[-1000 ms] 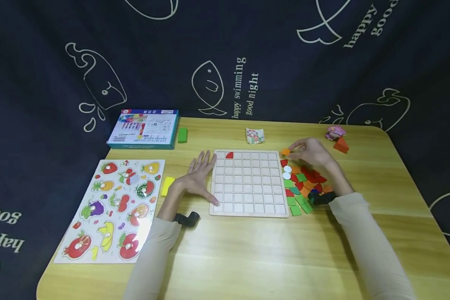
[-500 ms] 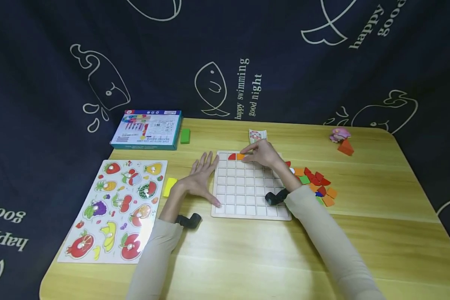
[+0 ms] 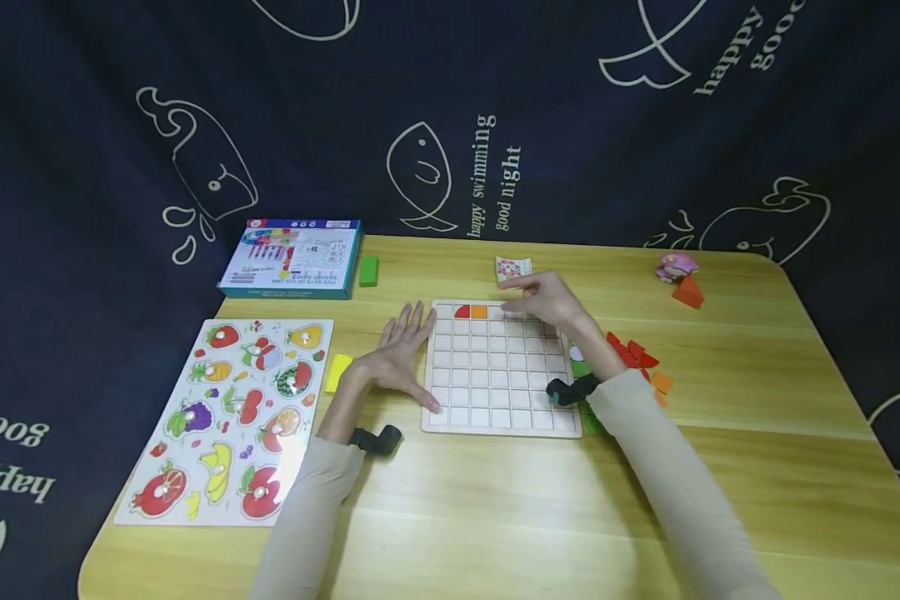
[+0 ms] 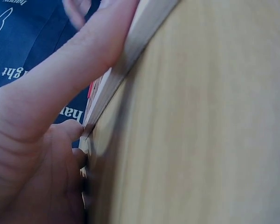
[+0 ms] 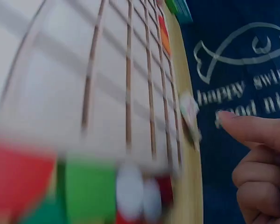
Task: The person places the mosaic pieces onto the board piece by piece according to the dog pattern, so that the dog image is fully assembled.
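A white grid board (image 3: 489, 362) lies on the table. In its far row sit a red quarter-circle tile (image 3: 462, 312) and, to the right of it, an orange square tile (image 3: 479, 312). My left hand (image 3: 392, 362) is spread along the board's left side, thumb on the near corner and fingers by the far one. The left wrist view shows the thumb (image 4: 79, 60) against the board's edge. Above the board's far right part is my right hand (image 3: 551, 302), holding nothing. In the right wrist view its index finger (image 5: 252, 128) points out while the other fingers bend.
Loose red tiles (image 3: 632, 350), orange tiles (image 3: 662, 383) and green tiles (image 3: 592, 423) lie right of the board, partly behind the right arm. A small pattern card (image 3: 512, 268) is beyond the board. Leftward are a fruit puzzle (image 3: 228, 425), a box (image 3: 292, 258) and a yellow block (image 3: 337, 372).
My right hand carried the orange square tile from the pile leftward to the board, placed it beside the red tile, let go and moved back right. The left hand stayed put.
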The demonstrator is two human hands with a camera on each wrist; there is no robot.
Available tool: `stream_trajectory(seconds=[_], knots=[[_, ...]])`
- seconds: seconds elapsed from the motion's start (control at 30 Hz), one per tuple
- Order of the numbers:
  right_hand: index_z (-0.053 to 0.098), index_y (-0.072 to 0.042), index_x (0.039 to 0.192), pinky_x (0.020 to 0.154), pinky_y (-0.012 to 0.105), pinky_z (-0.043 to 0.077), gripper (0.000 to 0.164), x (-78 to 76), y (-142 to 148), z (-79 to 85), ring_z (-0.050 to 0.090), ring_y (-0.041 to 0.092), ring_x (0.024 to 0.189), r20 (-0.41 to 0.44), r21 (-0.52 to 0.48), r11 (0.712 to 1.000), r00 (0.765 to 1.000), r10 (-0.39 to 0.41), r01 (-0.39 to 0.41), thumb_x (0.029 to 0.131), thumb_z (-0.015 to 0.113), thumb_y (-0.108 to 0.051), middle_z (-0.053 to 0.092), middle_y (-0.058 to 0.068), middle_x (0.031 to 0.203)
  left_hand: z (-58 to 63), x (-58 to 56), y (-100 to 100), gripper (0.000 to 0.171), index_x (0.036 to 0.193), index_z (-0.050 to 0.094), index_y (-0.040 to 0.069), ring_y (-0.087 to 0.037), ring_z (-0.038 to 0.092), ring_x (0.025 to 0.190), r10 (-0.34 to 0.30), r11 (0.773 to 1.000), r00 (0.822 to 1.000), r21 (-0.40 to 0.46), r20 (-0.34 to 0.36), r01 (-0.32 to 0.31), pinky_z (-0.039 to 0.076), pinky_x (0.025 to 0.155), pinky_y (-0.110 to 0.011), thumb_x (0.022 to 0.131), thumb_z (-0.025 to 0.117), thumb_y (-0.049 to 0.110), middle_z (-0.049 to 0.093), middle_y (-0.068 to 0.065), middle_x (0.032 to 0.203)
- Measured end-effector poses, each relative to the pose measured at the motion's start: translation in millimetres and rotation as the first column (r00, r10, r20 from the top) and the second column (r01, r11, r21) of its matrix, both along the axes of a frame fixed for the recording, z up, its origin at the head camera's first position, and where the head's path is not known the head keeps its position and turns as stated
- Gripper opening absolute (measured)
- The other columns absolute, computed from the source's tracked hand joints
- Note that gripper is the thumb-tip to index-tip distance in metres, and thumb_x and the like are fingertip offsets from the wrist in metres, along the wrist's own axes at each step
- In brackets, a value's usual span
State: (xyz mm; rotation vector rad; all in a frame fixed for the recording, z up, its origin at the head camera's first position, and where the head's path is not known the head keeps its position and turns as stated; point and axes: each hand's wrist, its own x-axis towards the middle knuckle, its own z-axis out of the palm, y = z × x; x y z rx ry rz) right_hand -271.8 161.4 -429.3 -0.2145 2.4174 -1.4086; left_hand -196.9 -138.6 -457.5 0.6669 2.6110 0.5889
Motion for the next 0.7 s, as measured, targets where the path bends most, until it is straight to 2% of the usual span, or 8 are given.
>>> stream_trajectory(seconds=[0.13,0.23,0.27,0.4,0.47,0.53,0.6,0.7], knots=[[0.069,-0.011,0.12,0.041,0.028,0.022,0.037,18.1,57.7,12.6,0.024,0.013,0.044,-0.073,0.152,0.983,0.993,-0.094,0.104,0.085,0.074,-0.021,0.025,-0.005,0.051,1.1,1.1,-2.7,0.153,0.154,-0.012,0.013,-0.033,-0.022,0.148,0.0,1.0,1.0,0.004,0.0,0.0,-0.011,0.121,-0.054,0.049,0.084,0.068,-0.024,-0.015,0.16],[0.07,-0.009,0.118,0.042,0.028,0.025,0.035,28.2,85.7,11.2,0.03,0.016,0.047,-0.032,0.211,0.968,0.99,-0.135,0.139,0.085,0.074,-0.021,0.029,-0.003,0.052,1.5,2.5,-7.7,0.153,0.155,-0.012,0.014,-0.033,-0.023,0.148,0.016,1.0,1.0,0.011,0.005,-0.016,-0.011,0.121,-0.054,0.048,0.086,0.066,-0.024,-0.015,0.16],[0.07,-0.008,0.117,0.045,0.027,0.027,0.036,30.3,90.0,9.5,0.033,0.016,0.051,-0.017,0.222,0.964,0.989,-0.144,0.144,0.085,0.075,-0.024,0.036,-0.004,0.056,1.5,2.9,-9.1,0.154,0.155,-0.012,0.014,-0.033,-0.023,0.148,0.02,1.0,1.0,0.016,0.007,-0.02,-0.012,0.121,-0.055,0.048,0.086,0.066,-0.024,-0.015,0.16],[0.071,-0.004,0.111,0.063,0.024,0.038,0.041,31.7,87.8,0.8,0.049,0.019,0.082,0.025,0.221,0.956,0.979,-0.202,0.191,0.081,0.078,-0.031,0.064,0.006,0.09,0.2,3.1,-10.9,0.154,0.155,-0.012,0.015,-0.032,-0.023,0.148,0.028,0.999,1.0,0.023,0.009,-0.028,-0.011,0.121,-0.054,0.048,0.086,0.066,-0.024,-0.014,0.16],[0.071,-0.002,0.108,0.073,0.023,0.041,0.042,30.8,85.3,-3.6,0.051,0.021,0.1,0.032,0.213,0.951,0.971,-0.237,0.225,0.08,0.079,-0.031,0.066,0.012,0.113,-2.2,1.8,-8.3,0.154,0.155,-0.012,0.015,-0.032,-0.023,0.148,0.017,0.999,1.0,0.027,0.003,-0.017,-0.011,0.121,-0.055,0.048,0.085,0.068,-0.024,-0.015,0.16],[0.072,-0.001,0.107,0.076,0.021,0.044,0.041,29.8,87.6,-7.7,0.053,0.024,0.108,0.038,0.204,0.942,0.96,-0.279,0.266,0.079,0.08,-0.03,0.067,0.017,0.119,-3.6,1.5,-4.4,0.154,0.154,-0.013,0.015,-0.032,-0.023,0.148,0.008,1.0,1.0,0.024,0.002,-0.008,-0.011,0.121,-0.055,0.048,0.084,0.069,-0.024,-0.014,0.16],[0.072,-0.003,0.108,0.065,0.021,0.042,0.04,28.1,93.3,-9.5,0.055,0.022,0.095,0.034,0.2,0.931,0.947,-0.319,0.306,0.079,0.08,-0.03,0.067,0.017,0.121,-3.8,1.0,-0.4,0.154,0.154,-0.013,0.015,-0.032,-0.022,0.148,0.001,1.0,1.0,0.017,-0.002,-0.001,-0.01,0.121,-0.054,0.048,0.084,0.069,-0.024,-0.014,0.16],[0.074,-0.006,0.108,0.052,0.024,0.033,0.039,28.1,100.4,-9.0,0.048,0.017,0.073,0.008,0.209,0.904,0.924,-0.383,0.373,0.078,0.08,-0.03,0.069,0.011,0.106,-2.5,1.2,3.3,0.154,0.154,-0.013,0.015,-0.031,-0.023,0.148,-0.003,1.0,1.0,0.007,0.001,0.003,-0.011,0.121,-0.053,0.048,0.084,0.069,-0.024,-0.014,0.16]])
